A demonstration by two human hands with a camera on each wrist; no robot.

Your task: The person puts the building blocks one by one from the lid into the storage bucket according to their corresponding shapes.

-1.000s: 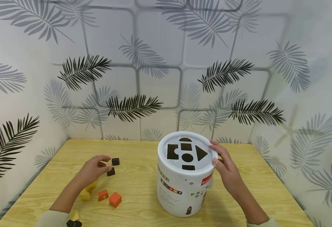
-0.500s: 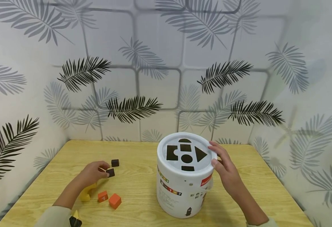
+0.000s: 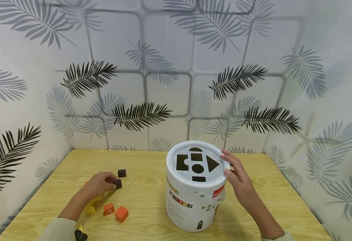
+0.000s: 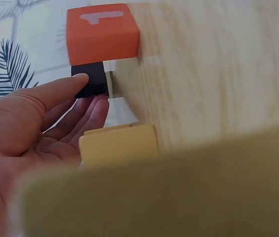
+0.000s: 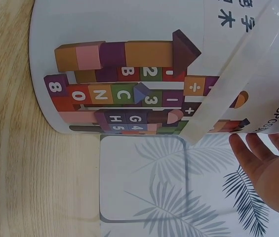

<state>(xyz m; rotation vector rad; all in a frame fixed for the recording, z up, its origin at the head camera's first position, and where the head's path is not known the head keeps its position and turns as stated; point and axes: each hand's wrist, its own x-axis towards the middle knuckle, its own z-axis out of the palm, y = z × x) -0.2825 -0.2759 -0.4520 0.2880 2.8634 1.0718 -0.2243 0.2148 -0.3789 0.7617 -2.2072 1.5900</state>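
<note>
In the head view my left hand (image 3: 100, 184) is over the table's left side, pinching a black block (image 4: 91, 80) between thumb and fingers, as the left wrist view also shows. Just behind it lies another black block (image 3: 122, 173). Nearer to me are two orange blocks, one marked with a 1 (image 3: 109, 209) and a plainer one (image 3: 121, 214), with yellow blocks (image 3: 90, 208) partly under my forearm. My right hand (image 3: 241, 180) rests on the right rim of a white round bucket (image 3: 188, 204). Its lid (image 3: 206, 150) has several shaped holes; the bucket's inside is hidden.
The wooden table (image 3: 151, 187) ends at a leaf-patterned backdrop (image 3: 169, 87) behind and on both sides. A small black and yellow piece sits by my left sleeve (image 3: 56, 230). A white strap (image 5: 228, 79) hangs across the bucket's printed side.
My left hand has come down and slightly towards me onto the nearer black block, and its thumb and fingers have closed on it. My right hand stays on the bucket's rim.
</note>
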